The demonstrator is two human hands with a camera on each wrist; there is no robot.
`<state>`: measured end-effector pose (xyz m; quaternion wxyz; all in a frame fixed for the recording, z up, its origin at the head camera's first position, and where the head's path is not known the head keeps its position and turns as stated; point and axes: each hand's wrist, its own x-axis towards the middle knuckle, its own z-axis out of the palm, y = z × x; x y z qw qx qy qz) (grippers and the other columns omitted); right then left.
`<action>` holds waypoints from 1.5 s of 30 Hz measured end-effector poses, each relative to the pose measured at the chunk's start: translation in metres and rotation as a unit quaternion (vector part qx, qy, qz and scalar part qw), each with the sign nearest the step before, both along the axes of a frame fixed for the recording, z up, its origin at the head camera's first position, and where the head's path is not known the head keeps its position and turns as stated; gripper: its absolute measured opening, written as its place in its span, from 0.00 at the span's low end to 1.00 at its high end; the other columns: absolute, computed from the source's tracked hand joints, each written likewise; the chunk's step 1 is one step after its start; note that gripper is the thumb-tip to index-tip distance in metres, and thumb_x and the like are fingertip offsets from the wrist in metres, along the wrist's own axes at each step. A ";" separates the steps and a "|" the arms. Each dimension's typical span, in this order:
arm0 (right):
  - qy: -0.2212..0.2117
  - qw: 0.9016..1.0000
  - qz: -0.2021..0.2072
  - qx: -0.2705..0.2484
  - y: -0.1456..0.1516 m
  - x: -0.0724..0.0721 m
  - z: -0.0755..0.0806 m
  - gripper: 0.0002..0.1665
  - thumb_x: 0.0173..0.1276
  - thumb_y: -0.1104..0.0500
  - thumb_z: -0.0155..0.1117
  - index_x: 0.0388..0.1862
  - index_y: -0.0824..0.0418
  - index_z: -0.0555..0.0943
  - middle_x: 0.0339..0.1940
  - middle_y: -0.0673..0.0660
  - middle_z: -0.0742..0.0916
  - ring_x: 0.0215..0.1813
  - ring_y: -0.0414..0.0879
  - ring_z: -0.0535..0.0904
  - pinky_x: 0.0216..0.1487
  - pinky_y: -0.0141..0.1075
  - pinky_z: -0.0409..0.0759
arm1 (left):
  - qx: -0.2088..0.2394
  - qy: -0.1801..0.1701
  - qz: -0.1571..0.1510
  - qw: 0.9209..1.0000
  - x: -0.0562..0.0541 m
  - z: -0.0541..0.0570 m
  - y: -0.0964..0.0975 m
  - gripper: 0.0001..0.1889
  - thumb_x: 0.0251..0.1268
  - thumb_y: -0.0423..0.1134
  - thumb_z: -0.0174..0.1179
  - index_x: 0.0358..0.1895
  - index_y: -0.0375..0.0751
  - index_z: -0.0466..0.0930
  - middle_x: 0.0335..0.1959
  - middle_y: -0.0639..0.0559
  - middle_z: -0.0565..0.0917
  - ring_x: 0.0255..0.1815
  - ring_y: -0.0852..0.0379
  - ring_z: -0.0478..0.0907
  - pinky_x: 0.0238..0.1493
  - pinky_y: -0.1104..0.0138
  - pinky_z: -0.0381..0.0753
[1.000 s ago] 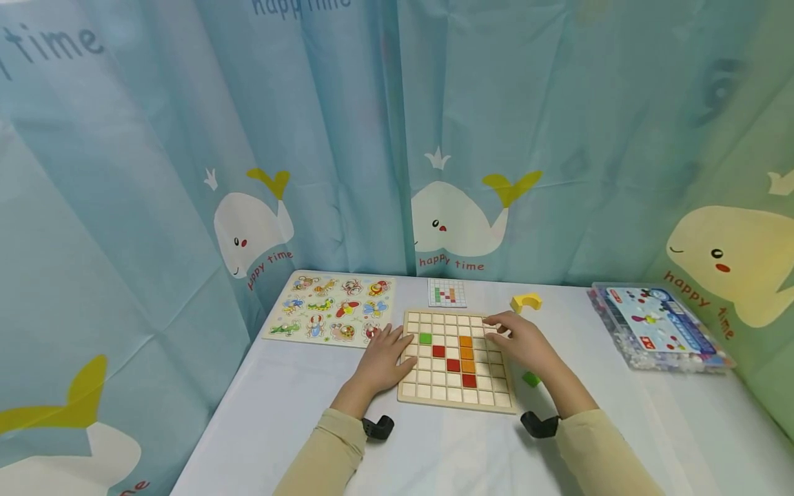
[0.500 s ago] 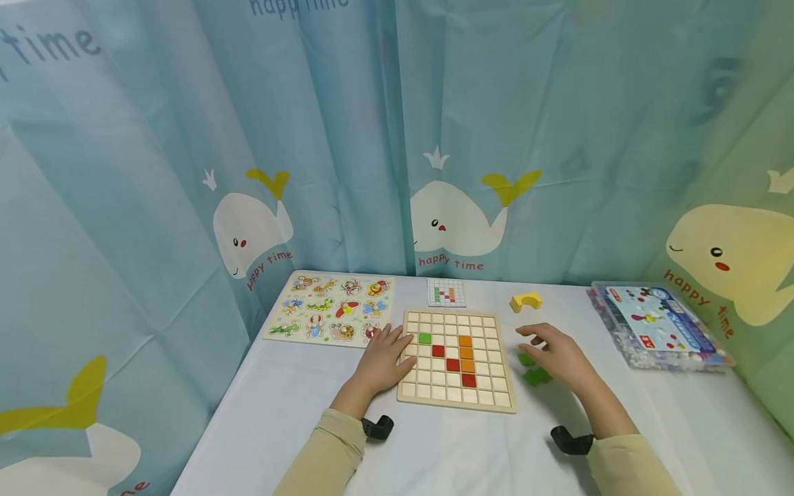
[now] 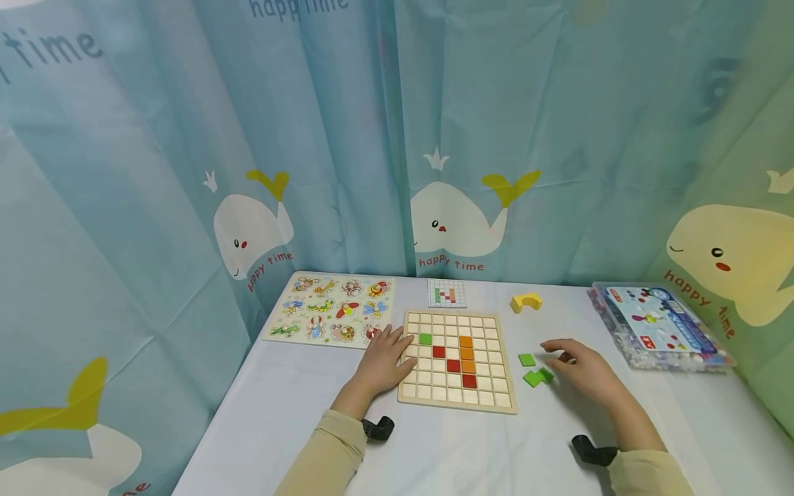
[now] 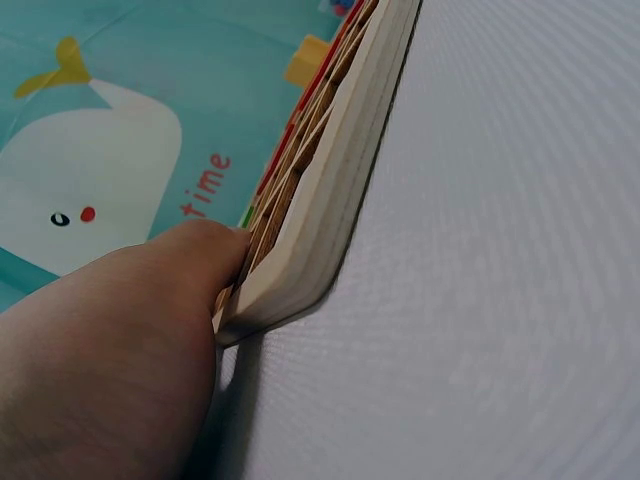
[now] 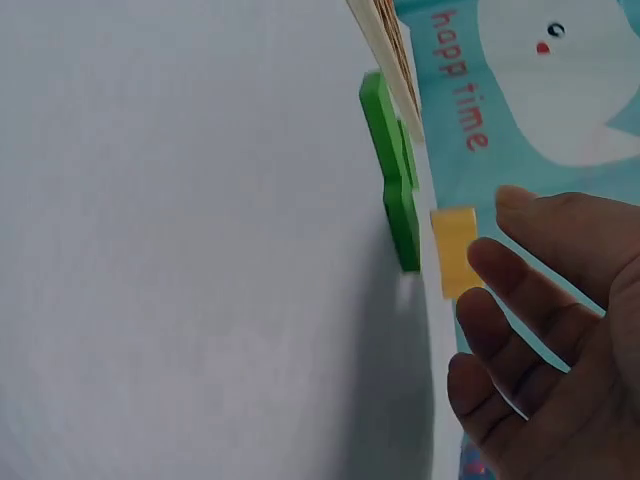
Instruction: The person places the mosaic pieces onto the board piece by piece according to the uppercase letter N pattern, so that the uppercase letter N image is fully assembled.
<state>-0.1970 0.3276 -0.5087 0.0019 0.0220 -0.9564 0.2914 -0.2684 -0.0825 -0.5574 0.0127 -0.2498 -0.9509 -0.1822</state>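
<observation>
A wooden grid board point(image 3: 434, 394) lies flat on the white table, with one green, several red and several orange square tiles set in its cells. My left hand point(image 3: 381, 362) rests on the board's left edge, fingers spread; the left wrist view shows the thumb point(image 4: 195, 255) against its frame. To the right of the board lie a green tile point(image 3: 526, 359) and, just below it, two more green tiles point(image 3: 532, 378) that touch or overlap. My right hand point(image 3: 586, 372) hovers right beside them, fingers loosely bent and holding nothing, as the right wrist view confirms.
Behind the board lies a small pattern card point(image 3: 446, 293). A yellow arch block point(image 3: 526, 302) stands at the back, right of the card. An insect puzzle board point(image 3: 331, 310) is at the left. A clear plastic case point(image 3: 659, 327) sits at the far right.
My right hand has moved from the board's upper right corner to the right and toward me, uncovering the green tiles. The left hand stays in place.
</observation>
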 end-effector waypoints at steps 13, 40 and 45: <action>-0.030 0.999 -0.009 -0.013 0.010 0.003 -0.013 0.23 0.70 0.52 0.63 0.62 0.58 0.79 0.56 0.63 0.83 0.46 0.48 0.76 0.40 0.36 0.75 | 0.002 -0.003 0.003 1.000 -0.001 -0.002 0.000 0.30 0.73 0.59 0.48 0.74 0.53 0.66 0.78 0.49 0.62 0.81 0.42 0.50 0.81 0.49 0.47; -0.002 0.997 0.073 -0.012 0.014 0.007 -0.025 0.20 0.65 0.55 0.70 0.57 0.52 0.83 0.61 0.60 0.79 0.58 0.55 0.77 0.56 0.49 0.80 | 0.007 -0.004 0.000 1.000 0.000 -0.001 0.000 0.30 0.73 0.59 0.49 0.74 0.53 0.66 0.78 0.49 0.62 0.81 0.43 0.50 0.81 0.49 0.47; 0.016 0.997 0.075 -0.006 0.012 0.007 -0.025 0.17 0.64 0.55 0.71 0.52 0.51 0.84 0.59 0.59 0.80 0.58 0.56 0.77 0.55 0.47 0.81 | 0.006 -0.005 0.002 1.000 0.000 -0.001 0.001 0.31 0.73 0.60 0.48 0.74 0.53 0.66 0.78 0.49 0.61 0.81 0.43 0.49 0.81 0.49 0.47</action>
